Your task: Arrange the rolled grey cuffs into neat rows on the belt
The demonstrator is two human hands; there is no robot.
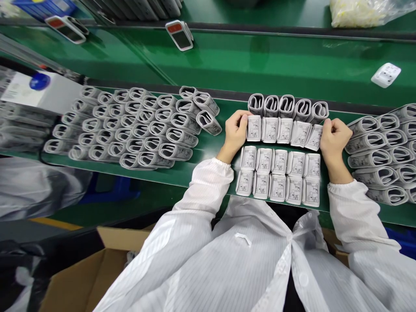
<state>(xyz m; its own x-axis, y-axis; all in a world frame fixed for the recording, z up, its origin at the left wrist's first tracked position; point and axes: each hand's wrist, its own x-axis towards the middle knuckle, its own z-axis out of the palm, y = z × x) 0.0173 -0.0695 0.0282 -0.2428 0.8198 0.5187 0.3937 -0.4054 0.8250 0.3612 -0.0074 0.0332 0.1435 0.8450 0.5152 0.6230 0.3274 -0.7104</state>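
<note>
My left hand (236, 132) is closed at the left end of a row of grey folded cuffs (278, 129), thumb and fingers pressed on the end one. At the row's right end, my right hand (336, 136) is closed against the last cuff, which leans. Behind this row stand several rolled cuffs (286, 106) with their folded ends facing up. Nearer my body, two more rows of flat folded cuffs (278, 173) with printed faces lie side by side.
Many rolled cuffs (139, 125) cover the bench to the left, and another group (373, 158) stands at the right. A white box (42, 91) is at far left. Small white devices (180, 35) sit by the shelf. An open carton (81, 277) is below left.
</note>
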